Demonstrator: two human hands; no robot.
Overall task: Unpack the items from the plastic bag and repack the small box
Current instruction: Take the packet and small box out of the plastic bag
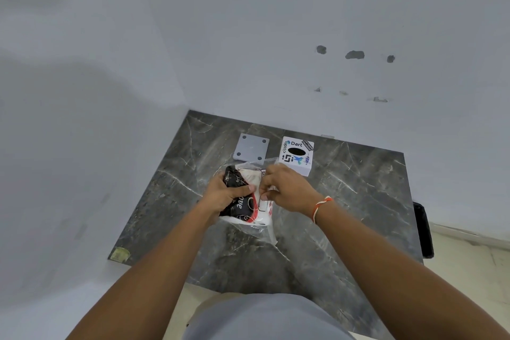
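A clear plastic bag [265,232] lies in the middle of the dark marble table [345,215]. Inside it shows a black, white and red printed pack [242,208]. My left hand [225,194] grips the bag and pack from the left side. My right hand [287,188] pinches the bag's upper right part, fingers closed on the plastic. A small white box [296,154] with stickers and a dark oval hole on top stands just behind my right hand. Its grey square lid [251,148], with a dark dot in each corner, lies flat to the box's left.
White walls close off the table at the back and left. A yellowish sticker [120,254] marks the table's front left corner. A black object [422,229] hangs off the right edge. An orange and white thread sits on my right wrist [320,207].
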